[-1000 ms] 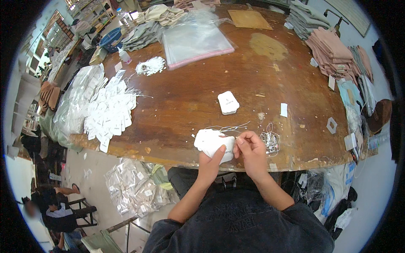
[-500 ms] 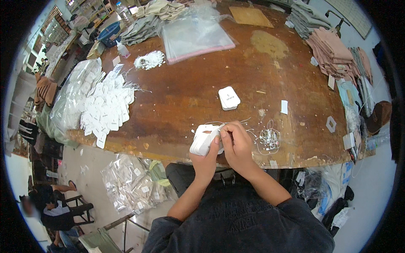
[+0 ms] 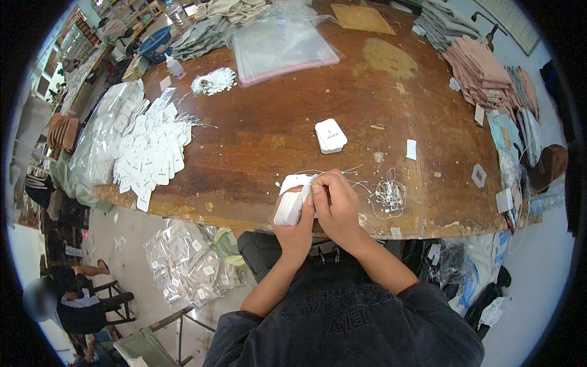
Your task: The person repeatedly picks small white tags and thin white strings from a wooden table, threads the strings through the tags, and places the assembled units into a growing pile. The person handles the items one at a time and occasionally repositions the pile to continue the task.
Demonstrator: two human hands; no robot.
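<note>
At the brown table (image 3: 257,137), white tags (image 3: 290,209) lie clamped in the left hand (image 3: 295,237), the right hand (image 3: 340,207) pinching one.

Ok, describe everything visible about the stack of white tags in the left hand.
The stack of white tags is a thick bundle of thin, card-like pieces with rounded corners, layered edges showing. The left hand grips it, tilted, by the near edge of the wooden table. At its right side a tag is parted from the rest, with the right hand against it; any pinch is hidden.
</note>
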